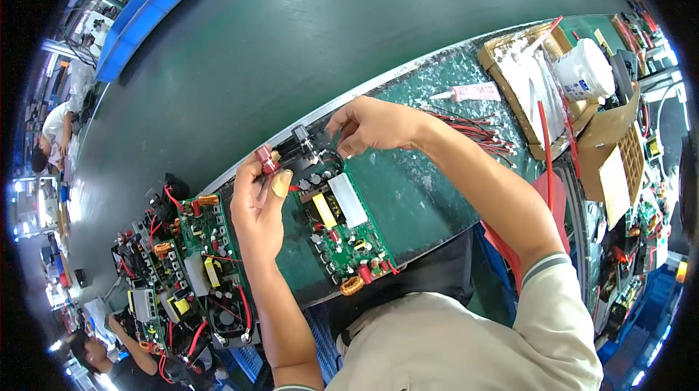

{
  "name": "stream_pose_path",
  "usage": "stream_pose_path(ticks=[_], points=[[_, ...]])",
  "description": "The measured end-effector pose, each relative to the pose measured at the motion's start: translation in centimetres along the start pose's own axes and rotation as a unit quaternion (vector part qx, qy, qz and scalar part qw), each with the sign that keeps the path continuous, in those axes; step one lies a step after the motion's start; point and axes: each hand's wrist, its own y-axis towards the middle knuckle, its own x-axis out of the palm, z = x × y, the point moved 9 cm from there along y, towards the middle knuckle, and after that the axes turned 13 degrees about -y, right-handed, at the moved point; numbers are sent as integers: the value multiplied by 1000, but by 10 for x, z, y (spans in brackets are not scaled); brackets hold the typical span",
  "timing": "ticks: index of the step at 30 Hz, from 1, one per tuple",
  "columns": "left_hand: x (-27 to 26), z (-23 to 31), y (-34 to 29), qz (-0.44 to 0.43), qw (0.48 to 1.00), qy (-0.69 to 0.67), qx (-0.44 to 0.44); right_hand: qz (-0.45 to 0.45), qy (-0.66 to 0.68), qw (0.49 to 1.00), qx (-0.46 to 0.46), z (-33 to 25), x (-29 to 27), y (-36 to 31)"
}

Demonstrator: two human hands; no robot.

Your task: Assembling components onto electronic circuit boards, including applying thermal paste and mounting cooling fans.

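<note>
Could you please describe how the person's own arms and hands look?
The left hand and right hand wear no gloves; a yellowish cover seems to sit on the left thumb. The forearms are bare, below short beige sleeves edged with a grey-green band.

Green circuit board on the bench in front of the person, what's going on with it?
The person's left hand holds a small red cylindrical part above the bench. Their right hand is bent near the far end of the green circuit board; whether it grips anything is hard to tell. The board lies on the bench, with more populated boards to the left and red and black wires to the right.
</note>
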Motion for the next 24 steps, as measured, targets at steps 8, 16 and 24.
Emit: stream_pose_path(ticks=[8,16,24], points=[[-3,-3,0,46,997,-8,-58,-13,48,998,-33,-4,5,-2],[112,85,-22,-160,809,546,146,24,23,998,-60,3,5,1],[130,46,5,-283,664,687,82,83,-16,993,-88,5,5,3]])
